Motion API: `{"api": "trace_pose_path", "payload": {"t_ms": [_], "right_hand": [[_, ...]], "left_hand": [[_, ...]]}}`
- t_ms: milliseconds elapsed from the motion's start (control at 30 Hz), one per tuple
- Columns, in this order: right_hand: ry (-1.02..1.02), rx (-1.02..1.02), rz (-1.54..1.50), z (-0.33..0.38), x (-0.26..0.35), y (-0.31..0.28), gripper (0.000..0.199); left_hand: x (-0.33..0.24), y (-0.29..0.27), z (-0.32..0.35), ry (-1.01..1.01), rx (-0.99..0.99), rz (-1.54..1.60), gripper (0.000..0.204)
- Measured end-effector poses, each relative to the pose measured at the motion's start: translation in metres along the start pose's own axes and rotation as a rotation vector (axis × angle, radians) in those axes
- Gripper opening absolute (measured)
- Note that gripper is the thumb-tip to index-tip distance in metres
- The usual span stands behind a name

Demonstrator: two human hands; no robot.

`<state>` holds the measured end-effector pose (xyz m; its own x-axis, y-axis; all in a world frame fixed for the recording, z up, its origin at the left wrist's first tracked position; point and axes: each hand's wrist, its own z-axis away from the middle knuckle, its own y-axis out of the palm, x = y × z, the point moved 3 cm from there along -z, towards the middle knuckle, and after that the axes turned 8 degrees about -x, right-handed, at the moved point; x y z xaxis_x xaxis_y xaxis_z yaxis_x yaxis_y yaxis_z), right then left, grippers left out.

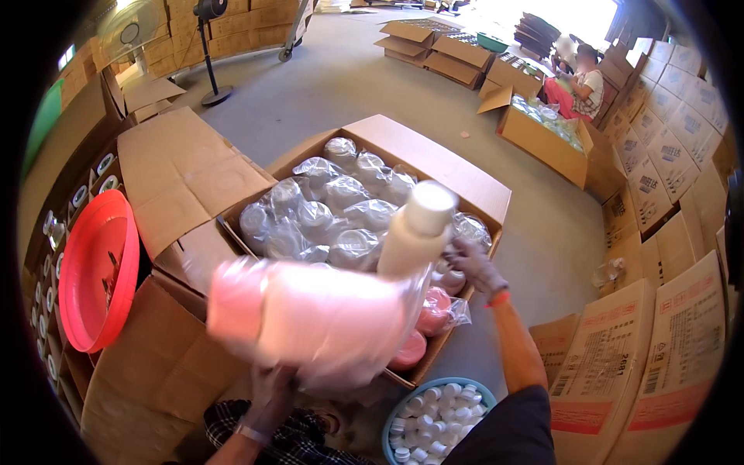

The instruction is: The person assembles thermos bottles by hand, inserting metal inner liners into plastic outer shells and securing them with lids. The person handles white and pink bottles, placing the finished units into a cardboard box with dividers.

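My left hand (271, 391), in a dark glove, grips the lower side of a pink bottle (325, 314) in clear plastic film. It is tilted on its side above the near part of an open cardboard box (473, 174) and blurred by motion. My gloved right hand (477, 267) is closed at the right side of a white bottle with a white cap (418, 229), which stands nearly upright over the box. Its fingertips are partly hidden behind that bottle. Inside the box lie several plastic-wrapped bottles (345, 190), and pink-capped ones (434, 310) sit at the near right corner.
A blue basin (389, 438) of white caps stands below the box. At the left, a red basin (81, 271) rests on a carton of jars. Stacked cartons (597, 372) line the right side. Farther back are a stand fan (217, 94), open cartons and a seated person (581, 85).
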<state>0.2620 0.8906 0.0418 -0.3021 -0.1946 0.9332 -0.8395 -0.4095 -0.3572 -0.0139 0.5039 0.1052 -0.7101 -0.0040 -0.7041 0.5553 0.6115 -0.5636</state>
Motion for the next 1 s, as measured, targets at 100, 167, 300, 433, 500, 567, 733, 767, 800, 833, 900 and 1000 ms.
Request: {"api": "trace_pose_path", "payload": {"t_ms": [100, 167, 300, 433, 500, 567, 733, 767, 800, 833, 900, 1000], "right_hand": [[-0.056, -0.319, 0.148, 0.063, 0.097, -0.045, 0.022], [-0.064, -0.476, 0.210, 0.107, 0.126, -0.070, 0.026], [-0.055, -0.699, 0.058, 0.184, 0.128, -0.076, 0.016], [-0.016, -0.822, -0.042, 0.236, 0.132, -0.042, 0.013], [0.001, -0.836, -0.120, 0.244, 0.132, -0.023, 0.012], [-0.013, -0.815, -0.144, 0.243, 0.133, -0.004, 0.013], [-0.095, -0.703, 0.063, 0.248, 0.149, 0.018, 0.005], [-0.096, -0.685, 0.083, 0.255, 0.162, 0.026, 0.009], [-0.039, -0.602, 0.046, 0.266, 0.168, 0.038, 0.010], [0.014, -0.510, -0.001, 0.276, 0.175, 0.052, 0.014], [-0.166, -0.307, 0.028, 0.295, 0.187, 0.086, 0.024], [-0.502, -0.011, -0.139, 0.309, 0.230, 0.143, 0.037]], "left_hand": [[0.008, 0.091, -0.035, -0.624, -0.110, 0.706, 0.027], [0.026, 0.160, -0.046, -0.700, -0.130, 0.758, 0.029], [0.071, 0.268, -0.031, -0.479, -0.130, 0.335, 0.031], [0.036, 0.265, -0.052, -0.478, 0.084, 0.300, 0.035], [0.048, 0.261, -0.054, -0.347, 0.269, 0.099, 0.033], [0.049, 0.255, -0.048, -0.266, 0.358, 0.042, 0.035], [0.020, 0.187, -0.028, -0.533, 0.507, 0.529, 0.056], [0.006, 0.156, -0.023, -0.727, 0.511, 0.738, 0.061], [-0.024, 0.114, -0.020, -1.025, 0.465, 1.084, 0.066], [-0.046, 0.072, -0.020, -0.949, 0.463, 1.306, 0.065], [-0.064, 0.010, -0.006, -0.812, 0.351, 1.523, 0.066], [-0.041, -0.080, 0.045, -0.606, -0.004, 1.222, 0.069]]}}
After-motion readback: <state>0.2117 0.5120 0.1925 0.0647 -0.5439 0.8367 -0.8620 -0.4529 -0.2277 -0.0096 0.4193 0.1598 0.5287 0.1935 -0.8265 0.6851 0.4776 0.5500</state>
